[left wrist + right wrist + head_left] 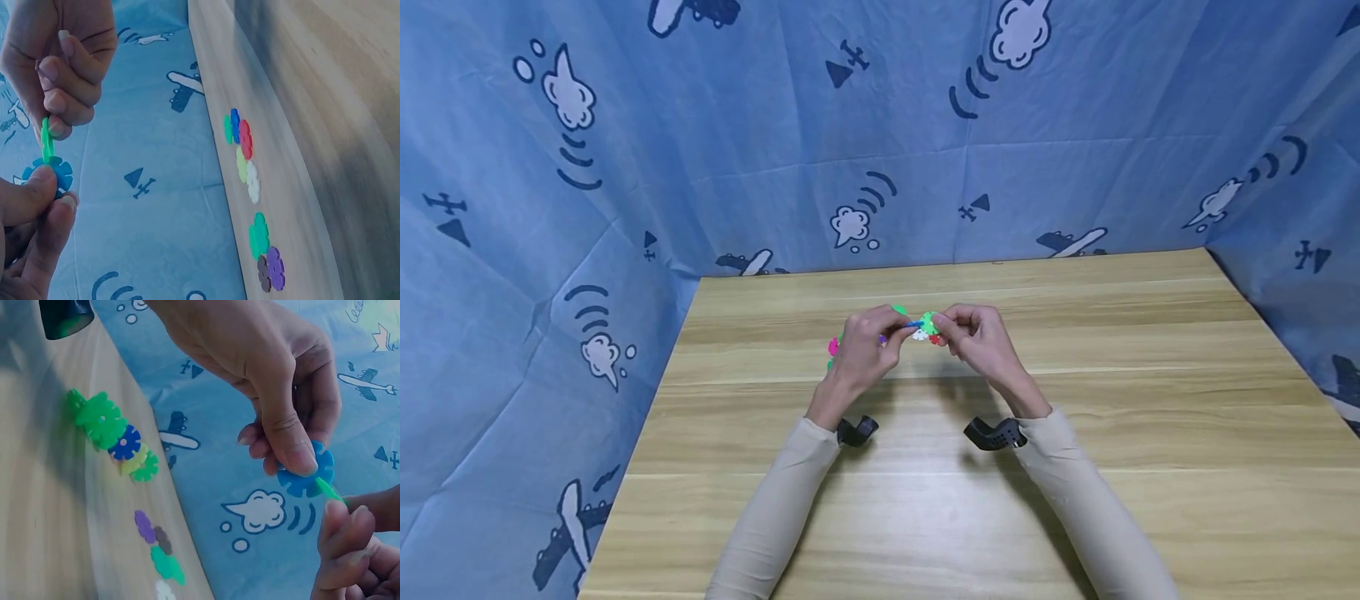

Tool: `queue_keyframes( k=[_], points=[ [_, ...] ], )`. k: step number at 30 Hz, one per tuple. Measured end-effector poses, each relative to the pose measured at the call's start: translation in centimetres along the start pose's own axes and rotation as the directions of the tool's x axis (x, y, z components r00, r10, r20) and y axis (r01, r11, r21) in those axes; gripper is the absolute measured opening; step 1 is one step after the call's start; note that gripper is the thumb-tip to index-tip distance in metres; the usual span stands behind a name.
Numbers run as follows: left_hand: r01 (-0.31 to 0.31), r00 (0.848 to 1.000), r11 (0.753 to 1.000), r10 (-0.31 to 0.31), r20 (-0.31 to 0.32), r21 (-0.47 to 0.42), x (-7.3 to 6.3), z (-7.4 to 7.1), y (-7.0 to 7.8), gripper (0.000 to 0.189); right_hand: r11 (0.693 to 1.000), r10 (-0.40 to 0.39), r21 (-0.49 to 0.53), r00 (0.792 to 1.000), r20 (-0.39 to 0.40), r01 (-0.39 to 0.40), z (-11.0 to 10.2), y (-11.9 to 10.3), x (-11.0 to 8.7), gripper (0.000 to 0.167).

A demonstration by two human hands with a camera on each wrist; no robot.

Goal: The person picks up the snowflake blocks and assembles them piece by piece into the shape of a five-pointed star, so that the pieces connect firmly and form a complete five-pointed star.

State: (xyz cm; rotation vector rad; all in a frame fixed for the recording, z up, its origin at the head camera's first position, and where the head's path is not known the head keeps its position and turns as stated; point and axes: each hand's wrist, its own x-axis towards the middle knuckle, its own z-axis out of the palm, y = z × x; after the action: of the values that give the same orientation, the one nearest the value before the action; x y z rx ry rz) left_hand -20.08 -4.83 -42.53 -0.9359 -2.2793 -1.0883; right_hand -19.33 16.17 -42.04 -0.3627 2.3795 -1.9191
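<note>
"Blue printed curtain [895, 117] behind, pale wooden worktop [1075, 517] in front; what's being handled, and where?"

"Two pieces, raised above the worktop: the left grip [867, 348] pinches a blue disc [323, 465], the right grip [983, 340] pinches a green disc [929, 322]. Other coloured discs [260, 234] lie below."

"Which step is that?"

"Slotting one into the other, I'd judge; they meet, though I can't tell how deeply. Next probably calls for careful alignment and a straight push."

"Which way do they point?"

"Crosswise: from above, green shows its face, blue its edge. Each is round; the pair's long axis runs left to right, grip to grip."
</note>
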Motion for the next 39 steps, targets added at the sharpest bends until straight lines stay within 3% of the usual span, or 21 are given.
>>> queue_keyframes(
  k=[11, 26, 33, 39],
  points=[
    [-0.031, 0.999, 0.999, 0.031, 0.02, -0.016, 0.18, 0.07, -0.08, 0.006, 1.0, 0.0, -0.004, 0.998, 0.061, 0.0, -0.81, -0.26, -0.09, 0.03],
    [0.015, 1.0, 0.998, -0.014, 0.011, -0.067, -0.19, 0.12, -0.32, 0.007, 1.0, 0.021, 0.009, 0.998, 0.052, -0.021, -0.28, -0.41, -0.14, 0.023],
    [-0.024, 0.999, 0.999, 0.025, 0.028, -0.038, -0.2, -0.08, -0.21, 0.007, 0.999, 0.015, -0.043, 0.997, 0.071, -0.012, -0.27, -0.31, -0.08, 0.029],
    [0.004, 0.999, 1.0, -0.003, 0.047, -0.022, 0.08, -0.23, -0.17, 0.008, 0.999, 0.04, -0.019, 0.996, 0.076, -0.039, -0.55, -0.38, 0.07, 0.026]
  ],
)
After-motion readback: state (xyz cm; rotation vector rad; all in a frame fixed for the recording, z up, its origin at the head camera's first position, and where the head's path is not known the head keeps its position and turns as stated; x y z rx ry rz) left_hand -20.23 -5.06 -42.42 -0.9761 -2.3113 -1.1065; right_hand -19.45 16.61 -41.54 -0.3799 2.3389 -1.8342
